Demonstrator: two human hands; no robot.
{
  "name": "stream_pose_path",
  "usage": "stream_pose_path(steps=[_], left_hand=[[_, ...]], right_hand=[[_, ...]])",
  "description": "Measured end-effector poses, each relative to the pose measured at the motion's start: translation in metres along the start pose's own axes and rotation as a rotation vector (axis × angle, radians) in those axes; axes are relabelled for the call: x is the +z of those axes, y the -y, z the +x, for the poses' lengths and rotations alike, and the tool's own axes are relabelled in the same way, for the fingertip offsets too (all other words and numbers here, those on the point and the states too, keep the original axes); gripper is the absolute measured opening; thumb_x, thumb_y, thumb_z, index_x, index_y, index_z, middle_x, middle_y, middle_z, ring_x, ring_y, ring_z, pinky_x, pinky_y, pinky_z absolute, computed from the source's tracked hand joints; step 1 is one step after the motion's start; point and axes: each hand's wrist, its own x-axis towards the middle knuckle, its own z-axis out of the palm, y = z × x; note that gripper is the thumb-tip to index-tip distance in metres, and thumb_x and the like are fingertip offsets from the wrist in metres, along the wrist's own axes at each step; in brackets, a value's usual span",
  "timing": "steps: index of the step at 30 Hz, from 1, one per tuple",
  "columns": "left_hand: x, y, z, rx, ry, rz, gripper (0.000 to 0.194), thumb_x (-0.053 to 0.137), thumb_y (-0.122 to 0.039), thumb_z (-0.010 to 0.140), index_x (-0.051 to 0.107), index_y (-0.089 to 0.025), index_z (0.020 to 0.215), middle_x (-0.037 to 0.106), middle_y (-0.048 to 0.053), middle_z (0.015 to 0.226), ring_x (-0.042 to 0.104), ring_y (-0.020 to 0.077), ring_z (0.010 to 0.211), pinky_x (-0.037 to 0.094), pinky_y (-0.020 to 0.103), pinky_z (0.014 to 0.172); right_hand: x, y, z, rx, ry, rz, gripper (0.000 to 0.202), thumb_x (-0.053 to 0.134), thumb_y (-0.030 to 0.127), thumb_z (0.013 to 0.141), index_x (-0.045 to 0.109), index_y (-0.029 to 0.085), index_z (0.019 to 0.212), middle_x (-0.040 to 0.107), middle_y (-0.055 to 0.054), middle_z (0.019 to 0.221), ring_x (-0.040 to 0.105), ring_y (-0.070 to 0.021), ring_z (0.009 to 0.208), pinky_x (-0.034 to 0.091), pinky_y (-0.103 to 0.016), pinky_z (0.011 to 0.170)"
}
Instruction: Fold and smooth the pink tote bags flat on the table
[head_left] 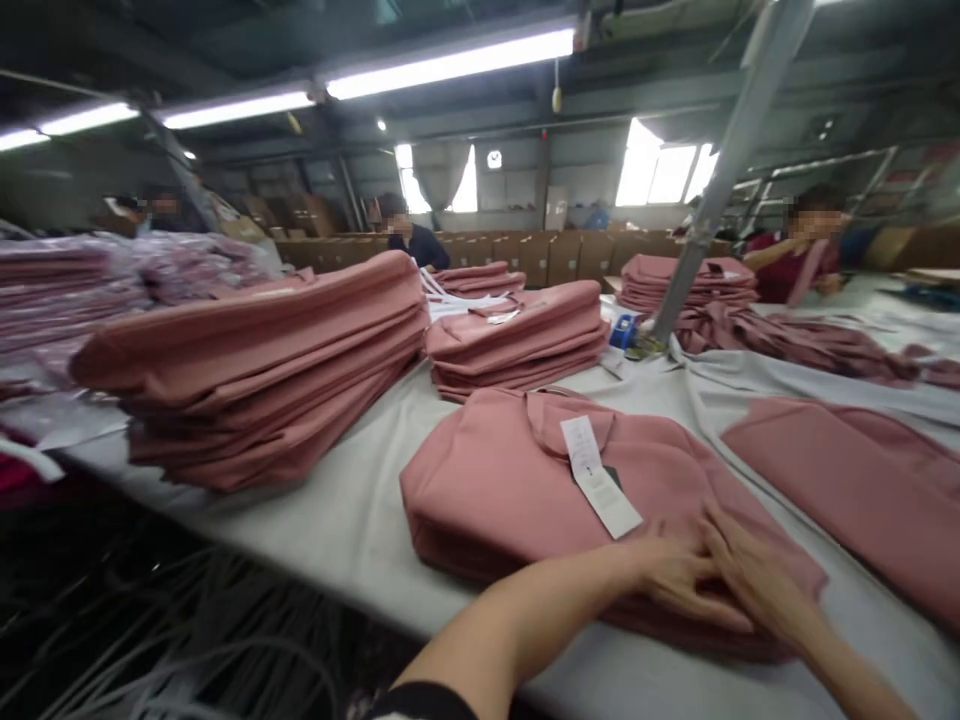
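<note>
A pink fabric bag [487, 470] lies flat on the cloth-covered table, with a white paper tag [600, 490] on its upper side next to the handle. On the bag's right part rests my left hand [686, 578], its fingers spread and pointing right. Close against it, my right hand [746, 565] also lies on the bag, fingers stretched out and partly crossing the left hand's fingertips. Neither hand grips anything.
A tall stack of pink bags [285, 370] stands at the left, a smaller stack [525, 345] behind the bag. Another pink piece [862, 480] lies at the right. A metal post [720, 180] rises beside a blue tape dispenser [622, 331]. People work farther back.
</note>
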Motion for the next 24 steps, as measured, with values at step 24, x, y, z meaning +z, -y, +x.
stream_pose_path(steps=[24], left_hand=[[-0.045, 0.085, -0.257, -0.636, -0.2, 0.638, 0.059, 0.04, -0.059, 0.091, 0.028, -0.038, 0.145, 0.017, 0.009, 0.157, 0.01, 0.0438, 0.141, 0.005, 0.068, 0.107]], right_hand=[[0.028, -0.005, -0.063, 0.349, 0.135, -0.18, 0.051, 0.016, 0.035, 0.099, 0.041, 0.018, 0.14, 0.043, -0.01, 0.144, 0.023, -0.0322, 0.14, 0.011, -0.071, 0.107]])
